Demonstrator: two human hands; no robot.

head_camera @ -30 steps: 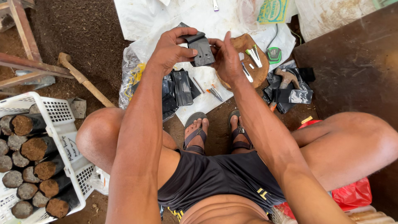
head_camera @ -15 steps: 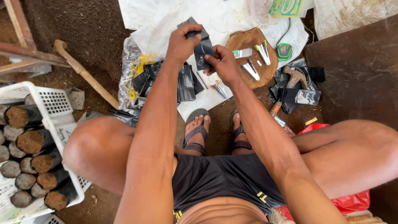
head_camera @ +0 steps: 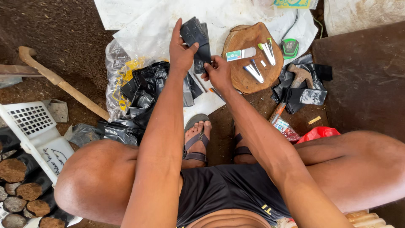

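At the near left edge, a white perforated plastic crate (head_camera: 36, 126) holds dark soil-filled cylinders (head_camera: 17, 185) stacked on their sides; a white panel on its near wall carries handwriting. Between the person's knees, two sandalled feet (head_camera: 198, 139) rest on bare dirt. Ahead of the left knee lies a heap of black plastic bags (head_camera: 139, 93) spilling from a clear plastic sack (head_camera: 116, 63) with yellow print. A wooden stick (head_camera: 63, 84) runs diagonally across the open soil at left, which offers the widest free ground. The left hand (head_camera: 182, 52) is closed on the upper part of a small black plastic bag (head_camera: 196, 36), thumb pressed to its face, index finger extended upward. The right hand (head_camera: 218, 72) pinches the bag's lower edge between thumb and fingers. The bag is held upright above white sheeting (head_camera: 160, 25), just left of a round wooden block (head_camera: 244, 76). The block carries a small white-and-green rectangular package (head_camera: 240, 54) and metal tweezers-like tools (head_camera: 268, 48). A green tape measure (head_camera: 289, 46) lies beyond its right rim. A hammer (head_camera: 291, 90) lies on black plastic to the right, beside a dark board (head_camera: 367, 71).
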